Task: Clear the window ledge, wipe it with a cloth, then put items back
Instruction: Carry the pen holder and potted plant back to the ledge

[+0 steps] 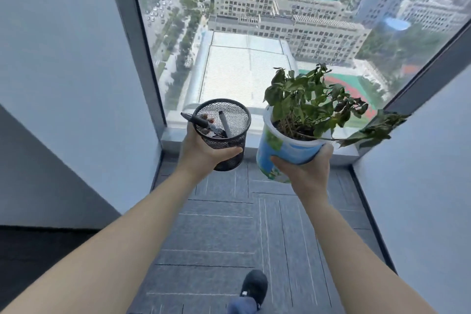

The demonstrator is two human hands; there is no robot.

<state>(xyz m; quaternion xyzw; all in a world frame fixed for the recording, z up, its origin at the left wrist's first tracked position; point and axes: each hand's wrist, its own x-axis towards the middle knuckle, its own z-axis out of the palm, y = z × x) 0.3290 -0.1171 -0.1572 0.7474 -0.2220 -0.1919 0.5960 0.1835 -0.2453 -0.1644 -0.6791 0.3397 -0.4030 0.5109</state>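
My left hand [201, 153] grips a black mesh pen holder [224, 132] with two markers [204, 123] inside, held in the air just in front of the window ledge [175, 139]. In my right hand [304, 171] is a white and blue plant pot [280, 153] holding a wilted green plant [313, 99], tilted slightly toward me. Both items hover above the floor, close to the grey ledge at the base of the window. The ledge's visible parts carry nothing. No cloth is in view.
The narrow alcove is bounded by a white wall on the left [63, 71] and another on the right [428, 173]. Grey carpet tiles [224, 232] cover the floor. My shoe [253, 285] shows at the bottom. The large window pane [254, 33] overlooks buildings far below.
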